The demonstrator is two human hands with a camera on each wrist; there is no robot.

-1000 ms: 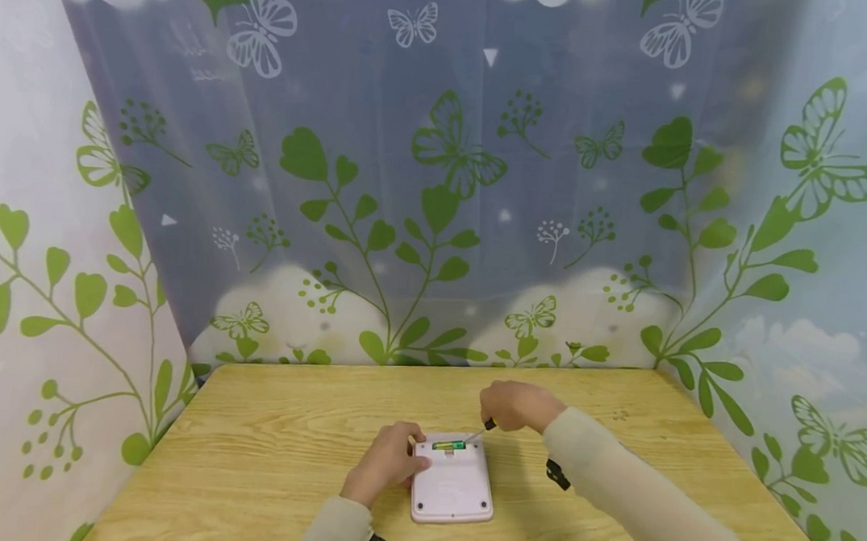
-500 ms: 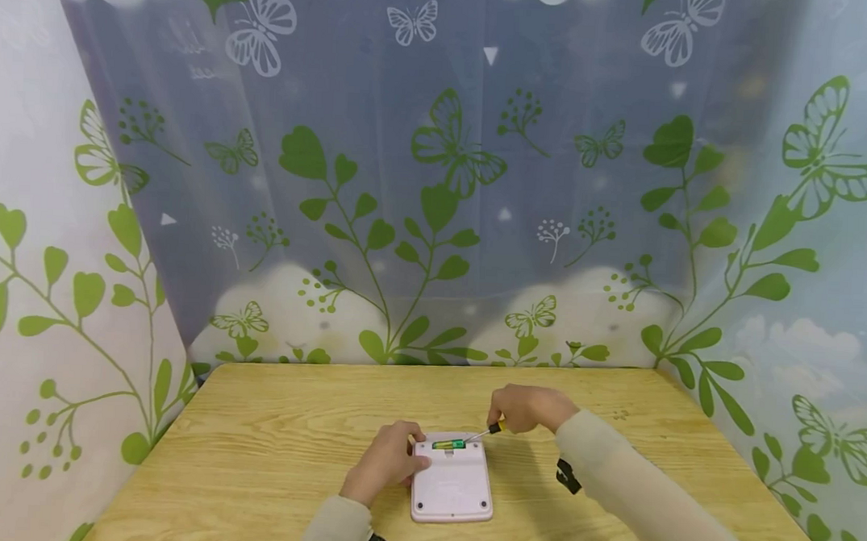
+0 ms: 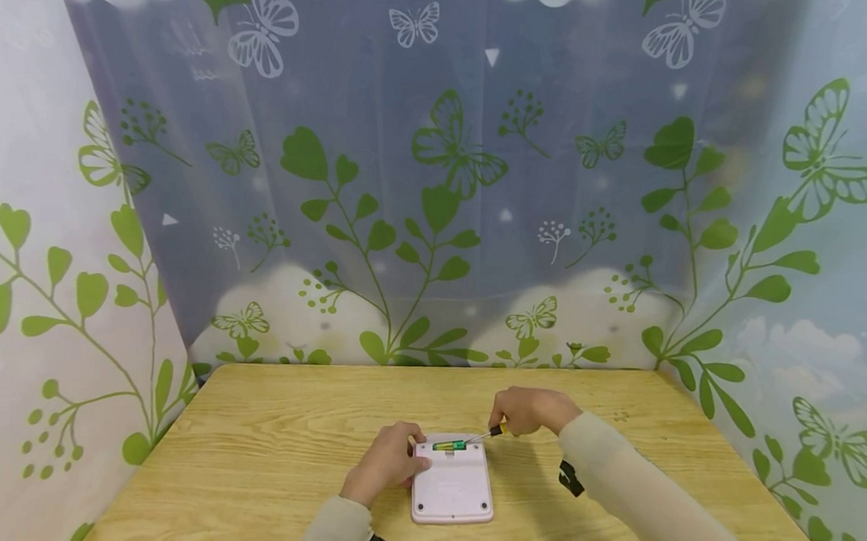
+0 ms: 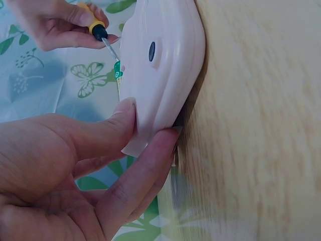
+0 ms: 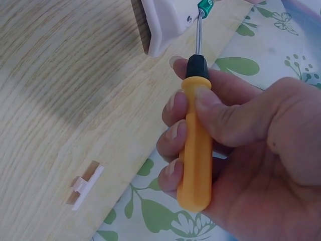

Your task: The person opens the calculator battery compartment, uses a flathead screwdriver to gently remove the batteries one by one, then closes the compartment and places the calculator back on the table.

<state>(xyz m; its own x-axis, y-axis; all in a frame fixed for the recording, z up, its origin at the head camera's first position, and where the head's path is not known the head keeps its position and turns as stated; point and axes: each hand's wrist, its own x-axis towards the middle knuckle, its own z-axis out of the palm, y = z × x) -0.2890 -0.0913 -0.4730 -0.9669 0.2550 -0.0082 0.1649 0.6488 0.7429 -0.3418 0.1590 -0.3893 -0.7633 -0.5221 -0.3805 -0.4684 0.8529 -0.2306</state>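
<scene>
A pale pink, flat device that looks like a calculator point(image 3: 453, 489) lies back side up on the table, its battery slot uncovered. Inside the slot is a green battery point(image 3: 449, 445). My left hand point(image 3: 386, 460) pinches the device's left edge, thumb on its back and fingers at its rim. In my right hand point(image 3: 532, 410) is a screwdriver with a yellow handle point(image 5: 196, 145) and black collar, held with thumb and curled fingers. The metal shaft point(image 5: 199, 37) slants to the battery's right end; whether the tip touches the battery or goes under it is hard to tell.
A small pale pink battery cover point(image 5: 86, 186) lies on the wooden table point(image 3: 289, 426) in the right wrist view. Patterned curtains with leaves and butterflies point(image 3: 435, 222) surround the table at the back and sides.
My right hand has shifted right and slightly lower, so the screwdriver now lies at a flatter slant, its tip still by the battery's end. The left hand and device have stayed put.
</scene>
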